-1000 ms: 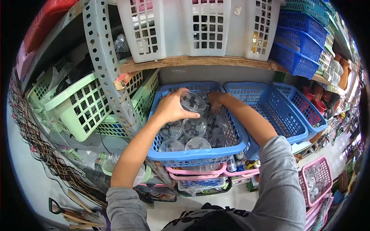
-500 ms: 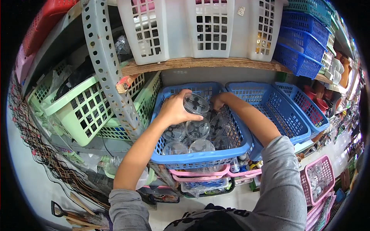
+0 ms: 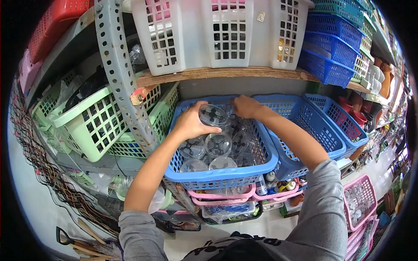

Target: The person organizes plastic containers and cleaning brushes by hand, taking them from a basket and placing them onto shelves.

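Observation:
My left hand (image 3: 191,122) is wrapped round a clear round glass (image 3: 213,115), thumb at its near side and fingers at its far left. It is held above several similar clear round glasses (image 3: 218,144) in a blue plastic basket (image 3: 222,174). My right hand (image 3: 246,107) is at the back right of this basket, close to its rim, with the fingers curled. What those fingers hold is hidden.
A second blue basket (image 3: 333,150) stands to the right. A perforated metal post (image 3: 115,65) rises at the left, beside a pale green basket (image 3: 82,126). Over the back runs a wooden shelf edge (image 3: 235,73) carrying a white basket (image 3: 189,52). Pink baskets (image 3: 222,201) are below.
My right hand has come up from among the glasses to the basket's back right rim. My left hand still holds the clear glass. The view has shifted slightly.

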A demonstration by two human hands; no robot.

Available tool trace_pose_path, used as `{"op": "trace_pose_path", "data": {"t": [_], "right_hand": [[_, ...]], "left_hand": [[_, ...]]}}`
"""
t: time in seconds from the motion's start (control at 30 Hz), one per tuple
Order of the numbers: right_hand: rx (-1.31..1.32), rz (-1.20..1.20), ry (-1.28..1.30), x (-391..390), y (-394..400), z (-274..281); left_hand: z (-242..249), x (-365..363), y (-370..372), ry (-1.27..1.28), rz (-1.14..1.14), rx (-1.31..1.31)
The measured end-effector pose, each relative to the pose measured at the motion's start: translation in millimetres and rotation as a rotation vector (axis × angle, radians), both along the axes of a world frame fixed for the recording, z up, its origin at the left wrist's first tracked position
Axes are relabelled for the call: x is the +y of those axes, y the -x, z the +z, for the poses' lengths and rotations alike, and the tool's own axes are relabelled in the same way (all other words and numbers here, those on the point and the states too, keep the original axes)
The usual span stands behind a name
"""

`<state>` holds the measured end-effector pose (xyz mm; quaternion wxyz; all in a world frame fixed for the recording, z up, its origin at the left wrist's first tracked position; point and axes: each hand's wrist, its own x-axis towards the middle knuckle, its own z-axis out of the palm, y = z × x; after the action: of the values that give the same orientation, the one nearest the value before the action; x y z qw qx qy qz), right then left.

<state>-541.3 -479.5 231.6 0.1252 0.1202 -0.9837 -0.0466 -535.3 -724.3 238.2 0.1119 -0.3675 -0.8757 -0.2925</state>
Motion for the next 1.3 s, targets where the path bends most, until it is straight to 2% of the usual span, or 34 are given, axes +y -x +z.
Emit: {"op": "trace_pose_path", "data": {"t": [0.07,0.1,0.17,0.23,0.3,0.43,0.53,0.57,0.63,0.67,0.73,0.8,0.83,0.9,1.0,1.1,1.23,1.3], "right_hand": [[-0.077,0.063,0.509,-9.5,-11.8,18.9],[-0.081,0.061,0.509,-15.2,-23.0,26.5],[-0.482,0.04,1.178,-23.2,-41.4,35.3],[-0.548,0.107,1.222,-16.1,-37.9,29.8],[-0.554,0.079,1.438,-10.4,-35.1,25.2],[-0.665,0.033,1.511,2.7,-21.1,22.9],[-0.762,0.072,1.459,14.6,-12.7,21.9],[-0.713,0.036,1.384,16.7,-10.3,20.8],[-0.664,0.004,1.311,24.4,0.0,15.2],[-0.603,-0.041,1.244,27.8,6.7,13.7],[-0.539,-0.08,1.176,28.8,17.5,20.5],[-0.368,-0.324,0.701,28.2,28.9,30.3],[-0.366,-0.321,0.7,35.3,42.9,19.6],[0.096,-0.253,0.17,40.1,61.7,1.6],[-0.048,-0.235,0.095,39.3,74.8,-3.2],[0.063,-0.209,0.124,29.7,72.5,-12.6],[0.033,-0.214,0.078,21.8,77.6,-7.9],[-0.146,-0.208,0.003,22.1,76.5,0.8]], "left_hand": [[-2.9,3.4,2.9,-0.027,-0.003,0.037],[-2.3,6.8,3.1,-0.028,-0.004,0.032],[-0.3,14.6,3.8,-0.138,-0.034,0.115],[1.0,21.1,6.0,-0.155,-0.031,0.103],[2.8,28.7,8.4,-0.198,-0.026,0.087],[3.3,38.8,13.2,-0.271,-0.106,0.027],[1.0,41.0,23.4,-0.146,-0.066,-0.01],[-0.5,42.3,28.6,-0.146,-0.064,-0.007],[-4.2,44.5,38.1,-0.154,-0.168,-0.218],[-7.2,43.9,42.3,-0.096,-0.141,-0.303],[-16.9,45.3,47.2,-0.012,-0.129,-0.293],[-24.0,45.4,49.7,0.166,-0.143,-0.309],[-26.2,44.7,48.7,0.239,-0.188,-0.282],[-26.3,43.7,43.8,0.4,-0.212,-0.29],[-35.5,42.9,50.3,0.464,-0.235,-0.268],[-31.4,42.4,47.5,0.464,-0.237,-0.272],[-29.9,41.3,48.5,0.485,-0.234,-0.272],[-32.2,41.6,50.3,0.484,-0.24,-0.288]]}}
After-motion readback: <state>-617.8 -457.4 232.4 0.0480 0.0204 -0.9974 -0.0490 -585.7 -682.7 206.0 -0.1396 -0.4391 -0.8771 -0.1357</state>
